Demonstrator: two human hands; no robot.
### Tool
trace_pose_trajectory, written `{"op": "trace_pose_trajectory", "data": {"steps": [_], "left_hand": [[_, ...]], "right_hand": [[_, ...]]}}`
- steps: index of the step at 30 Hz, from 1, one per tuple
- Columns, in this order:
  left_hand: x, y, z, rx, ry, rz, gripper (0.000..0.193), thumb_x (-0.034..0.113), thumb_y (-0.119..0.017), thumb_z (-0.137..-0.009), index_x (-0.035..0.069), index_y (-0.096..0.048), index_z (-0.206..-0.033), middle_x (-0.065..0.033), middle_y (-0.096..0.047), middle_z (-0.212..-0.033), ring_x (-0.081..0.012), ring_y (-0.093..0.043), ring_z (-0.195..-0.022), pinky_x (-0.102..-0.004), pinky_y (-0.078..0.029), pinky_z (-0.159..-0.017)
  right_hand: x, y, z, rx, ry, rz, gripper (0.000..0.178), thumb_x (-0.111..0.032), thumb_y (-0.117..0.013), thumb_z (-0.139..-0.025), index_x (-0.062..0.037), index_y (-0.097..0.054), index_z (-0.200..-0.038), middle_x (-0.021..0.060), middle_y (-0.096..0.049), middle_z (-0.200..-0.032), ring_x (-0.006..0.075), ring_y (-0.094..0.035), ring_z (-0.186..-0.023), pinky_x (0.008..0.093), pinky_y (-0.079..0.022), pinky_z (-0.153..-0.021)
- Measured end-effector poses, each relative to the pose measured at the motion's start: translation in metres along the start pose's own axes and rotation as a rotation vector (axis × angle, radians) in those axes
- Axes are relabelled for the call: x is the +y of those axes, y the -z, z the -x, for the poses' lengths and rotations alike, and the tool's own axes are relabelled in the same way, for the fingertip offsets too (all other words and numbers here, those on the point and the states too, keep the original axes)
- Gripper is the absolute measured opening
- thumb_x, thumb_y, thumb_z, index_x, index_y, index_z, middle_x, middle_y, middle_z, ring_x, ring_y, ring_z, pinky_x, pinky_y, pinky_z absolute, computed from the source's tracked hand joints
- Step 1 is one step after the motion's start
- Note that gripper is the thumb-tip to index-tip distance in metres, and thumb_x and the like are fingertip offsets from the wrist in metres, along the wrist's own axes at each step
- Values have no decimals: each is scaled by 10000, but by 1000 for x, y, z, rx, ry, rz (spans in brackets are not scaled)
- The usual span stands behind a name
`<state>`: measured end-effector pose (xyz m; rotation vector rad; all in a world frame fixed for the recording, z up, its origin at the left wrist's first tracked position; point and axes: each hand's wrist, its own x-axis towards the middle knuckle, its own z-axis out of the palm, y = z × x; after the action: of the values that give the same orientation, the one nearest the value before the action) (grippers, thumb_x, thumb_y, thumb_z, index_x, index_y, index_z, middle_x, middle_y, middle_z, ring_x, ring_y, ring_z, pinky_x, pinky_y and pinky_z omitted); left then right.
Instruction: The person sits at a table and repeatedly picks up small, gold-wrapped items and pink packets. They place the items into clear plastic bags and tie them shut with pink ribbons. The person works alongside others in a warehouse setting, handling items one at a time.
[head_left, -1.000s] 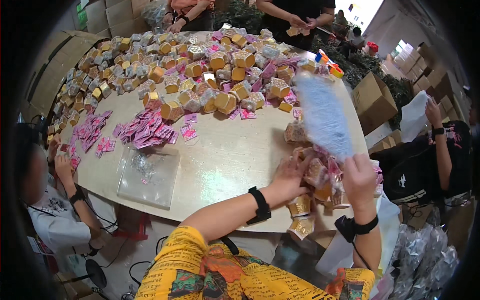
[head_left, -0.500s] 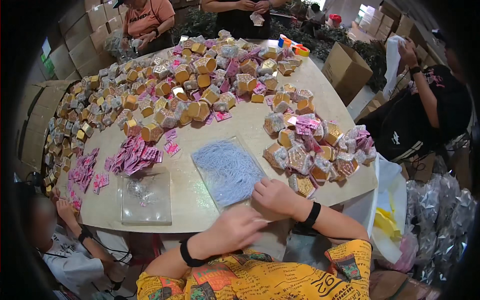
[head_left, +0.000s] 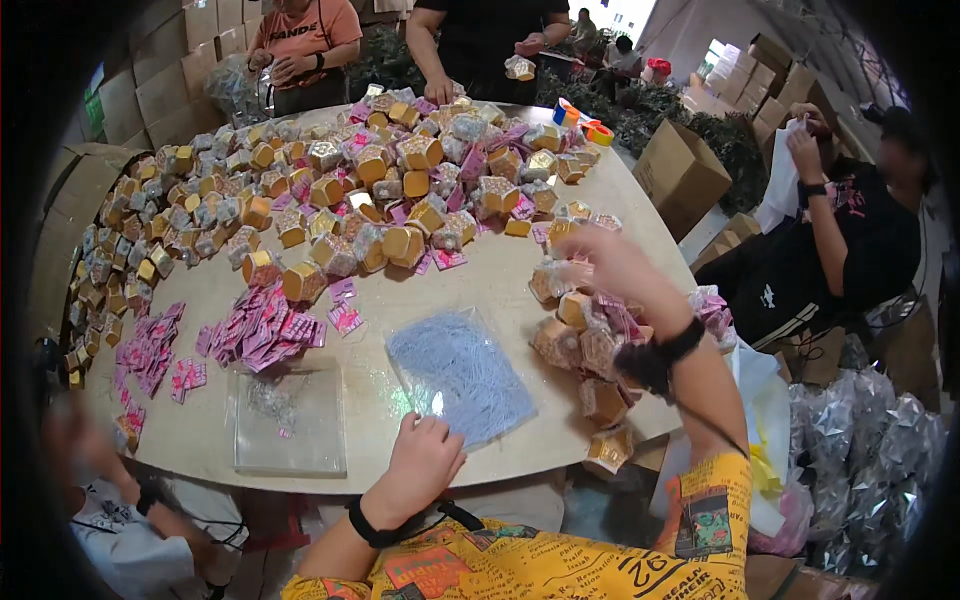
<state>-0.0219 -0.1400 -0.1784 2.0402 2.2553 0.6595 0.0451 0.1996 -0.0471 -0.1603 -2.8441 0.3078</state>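
My left hand (head_left: 422, 462) rests at the table's near edge with its fingers curled, by the lower corner of a shallow clear tray (head_left: 528, 385) holding a mass of thin pale-blue strings (head_left: 455, 370). Its fingertips are hidden, so anything in them cannot be made out. My right hand (head_left: 610, 265) reaches over the right-hand pile of gold, faceted ornaments (head_left: 600, 350) with frosted white trim. Motion smears its fingers, and whether they hold anything does not show. One gold ornament (head_left: 610, 448) lies at the table's near edge, below that pile.
A large heap of similar ornaments (head_left: 400, 240) covers the far side. Pink printed tags (head_left: 265, 325) lie in piles at left, above a clear tray (head_left: 290, 460) with small bits. Tape rolls (head_left: 597, 132) stand far right. Co-workers surround the table; a cardboard box (head_left: 680, 165) stands beyond.
My right hand has moved from the string tray up and right over the ornament pile. My left hand has shifted left to the table edge. The view has shifted slightly.
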Motion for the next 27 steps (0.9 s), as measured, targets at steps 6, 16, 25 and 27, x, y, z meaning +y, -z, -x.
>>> {"op": "trace_pose_trajectory", "data": {"steps": [6, 16, 25, 27], "left_hand": [[-3, 16, 14, 19, 57, 225, 199, 217, -674, -746, 80, -614, -878, -69, -537, -797, -239, -521, -796, -411, -344, -843], [-19, 47, -9, 102, 445, 1121, 166, 149, -650, -800, 8, -664, -887, -87, -645, -867, -191, -595, -823, -314, -447, -782], [-39, 25, -92, 149, 551, 2334, 631, 489, -319, -952, -27, -329, -1316, -232, -528, -1150, -310, -551, -1060, -408, -453, -920], [-52, 29, -97, 196, 567, 2497, 509, 399, -379, -963, -3, -393, -1274, -197, -531, -1136, -286, -548, -1068, -403, -444, -941]], "right_hand": [[122, 6, -85, -167, -768, -15, 502, -435, -680, -734, -1, -642, -982, 105, -649, -781, 189, -602, -660, 348, -473, -582], [102, -65, -105, -269, -747, -244, 468, -220, -698, -735, -48, -500, -1123, 59, -577, -673, 129, -560, -545, 261, -414, -429], [-19, -15, -75, -99, -108, -889, 550, -147, -747, -703, -61, -488, -1180, 36, -569, -990, 118, -563, -825, 230, -470, -637], [-49, -29, -61, -155, 87, -814, 576, -155, -752, -699, -70, -481, -1200, 31, -548, -1056, 119, -549, -896, 239, -469, -682]]}}
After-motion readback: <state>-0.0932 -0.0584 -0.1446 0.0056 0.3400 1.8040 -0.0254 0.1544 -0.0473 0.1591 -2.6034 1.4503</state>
